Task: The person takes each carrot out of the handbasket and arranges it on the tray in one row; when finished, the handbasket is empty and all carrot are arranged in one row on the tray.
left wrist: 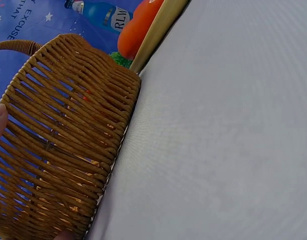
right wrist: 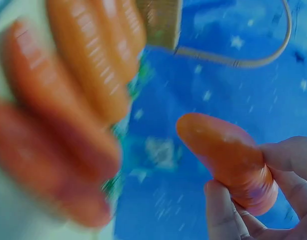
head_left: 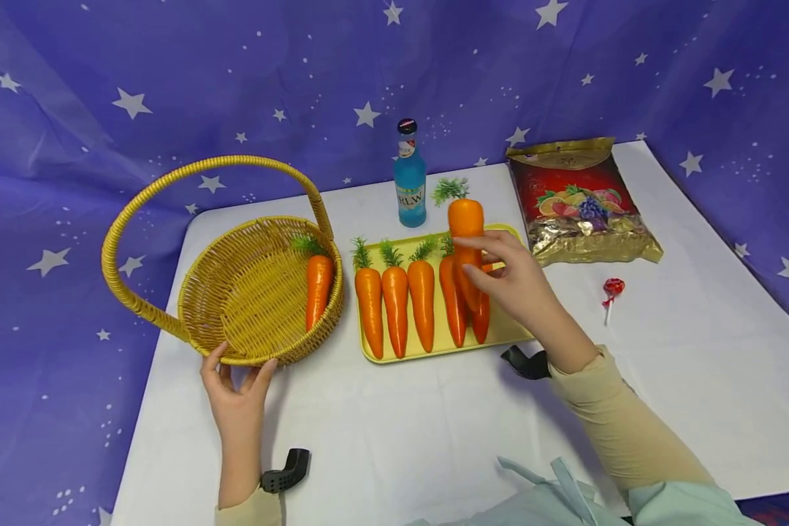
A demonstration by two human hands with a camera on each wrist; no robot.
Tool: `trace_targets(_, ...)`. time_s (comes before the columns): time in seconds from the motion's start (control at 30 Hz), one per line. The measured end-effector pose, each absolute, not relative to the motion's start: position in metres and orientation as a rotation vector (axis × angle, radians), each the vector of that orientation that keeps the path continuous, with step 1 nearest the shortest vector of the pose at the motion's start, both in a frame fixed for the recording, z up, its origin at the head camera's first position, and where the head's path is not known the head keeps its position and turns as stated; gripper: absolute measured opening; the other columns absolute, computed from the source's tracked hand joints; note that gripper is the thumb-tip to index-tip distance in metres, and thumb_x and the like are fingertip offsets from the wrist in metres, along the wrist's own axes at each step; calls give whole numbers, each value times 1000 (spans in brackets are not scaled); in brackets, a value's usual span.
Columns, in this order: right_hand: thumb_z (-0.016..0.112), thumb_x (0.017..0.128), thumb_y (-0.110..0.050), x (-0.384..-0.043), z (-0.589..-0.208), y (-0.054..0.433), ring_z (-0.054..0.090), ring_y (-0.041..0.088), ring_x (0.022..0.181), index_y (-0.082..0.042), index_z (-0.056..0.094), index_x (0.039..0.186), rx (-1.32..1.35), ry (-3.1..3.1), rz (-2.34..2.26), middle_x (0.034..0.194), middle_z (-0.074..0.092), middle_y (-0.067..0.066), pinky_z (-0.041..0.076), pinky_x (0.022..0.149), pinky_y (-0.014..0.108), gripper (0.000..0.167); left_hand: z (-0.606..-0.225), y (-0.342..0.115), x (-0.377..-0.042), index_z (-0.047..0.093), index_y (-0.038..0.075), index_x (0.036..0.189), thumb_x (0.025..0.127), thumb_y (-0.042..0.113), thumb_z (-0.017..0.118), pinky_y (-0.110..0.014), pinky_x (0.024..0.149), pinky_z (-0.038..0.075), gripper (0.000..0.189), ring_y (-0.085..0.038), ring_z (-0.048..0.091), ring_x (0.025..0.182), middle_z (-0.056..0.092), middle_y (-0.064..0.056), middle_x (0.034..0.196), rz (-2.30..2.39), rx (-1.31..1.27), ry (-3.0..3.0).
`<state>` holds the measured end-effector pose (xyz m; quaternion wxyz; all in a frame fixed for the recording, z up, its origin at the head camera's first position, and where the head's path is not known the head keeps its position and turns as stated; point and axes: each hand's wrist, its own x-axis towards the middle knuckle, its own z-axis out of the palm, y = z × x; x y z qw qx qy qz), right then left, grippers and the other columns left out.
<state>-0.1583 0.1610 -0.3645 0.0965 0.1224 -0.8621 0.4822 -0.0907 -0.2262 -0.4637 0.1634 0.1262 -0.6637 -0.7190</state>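
My right hand (head_left: pixel 516 274) pinches a carrot (head_left: pixel 467 217) between thumb and fingers, above the right part of a yellow tray (head_left: pixel 394 358). The held carrot's green leafy top points to the back; in the right wrist view its orange body (right wrist: pixel 223 155) shows between the fingers. Several more carrots (head_left: pixel 395 307) lie side by side on the tray, tips toward me. With its fingertips at the near rim, my left hand (head_left: pixel 237 402) holds a round wicker basket (head_left: pixel 193 292) with a tall handle. One carrot (head_left: pixel 318 285) lies inside, against the basket's right wall.
A bottle of blue drink (head_left: pixel 410 190) stands behind the tray. To the right lie a red and gold candy bag (head_left: pixel 578 201) and a red lollipop (head_left: pixel 613 287) on the white table (head_left: pixel 394 431). A purple star-patterned cloth (head_left: pixel 329 80) hangs behind the table.
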Motion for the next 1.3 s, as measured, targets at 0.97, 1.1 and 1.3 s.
trace_targets(0.97,62,94,-16,-149,-435,213,58,31,95,-12,56,136,-124,-2897,1432,128,54,20,50,68,30,43,-464,-227,-91,28,11,144,83,-4,72,-21,92,48,77,-43,32,133,11,-4,153,-2066,370,-1893)
trace_targets(1.1,61,94,-14,-150,-435,211,56,32,96,-10,56,136,-112,-2925,1365,127,55,20,49,75,39,43,-464,-227,-91,28,10,143,83,-4,72,-22,93,47,76,-41,31,135,11,-3,153,-2059,363,-1898)
trace_targets(1.3,58,94,-14,-150,-431,206,54,35,100,-8,55,137,-62,-2992,1220,130,53,24,46,84,49,43,-463,-227,-90,28,10,143,83,-5,72,-21,93,47,77,-41,31,134,11,-3,153,-2063,361,-1891)
